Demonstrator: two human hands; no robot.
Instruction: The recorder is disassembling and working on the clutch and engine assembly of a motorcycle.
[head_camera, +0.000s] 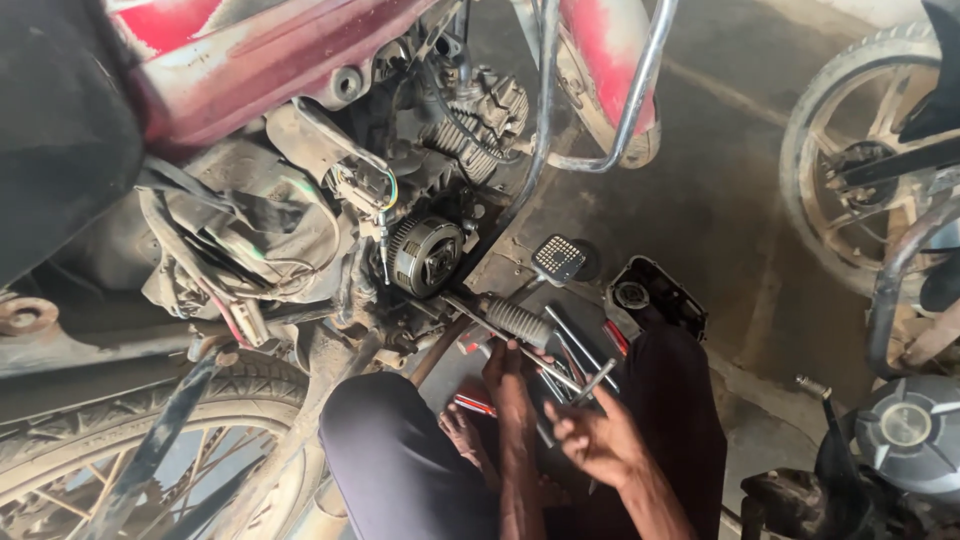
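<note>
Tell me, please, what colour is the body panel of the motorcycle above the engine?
The body panel is red, dusty and scuffed; the head view shows it.

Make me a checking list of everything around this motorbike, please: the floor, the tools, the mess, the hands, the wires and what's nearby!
Surface: dusty grey concrete floor.
Job's things: red motorbike with its side cover off, round clutch showing; ribbed footpeg; long metal tools on the floor.
Clutter: black engine cover lying beside the tools.
Grippers: left hand reaches under the footpeg among the tools, cannot tell if it grips; right hand has its fingers around a metal tool.
Cables: loose wire bundle hanging at the bike's frame.
Surroundings: another bike's wheel at right; tyre at lower left.
</note>
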